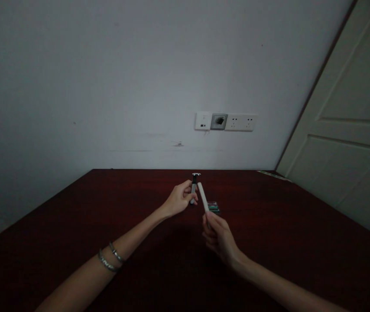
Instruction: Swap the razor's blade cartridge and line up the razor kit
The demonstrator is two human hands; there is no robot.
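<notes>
My left hand (180,200) is closed around the grey handle of a razor (194,187), which stands upright with its black neck and T-shaped head on top. Just to the right, my right hand (219,237) grips the lower end of a slim white stick (202,196); its exact kind does not show. The stick leans up and to the left, its tip close beside the razor, and I cannot tell whether they touch. Behind the stick, on the table, lies a small clear pack (213,207) with green and dark stripes, partly hidden by the stick and my right hand.
The dark red table (133,190) reaches back to a pale wall (139,78). Sockets and switch plates (225,121) are set in the wall. A white panelled door (344,130) borders the right side, with a patterned strip (273,175) at the table's far right edge.
</notes>
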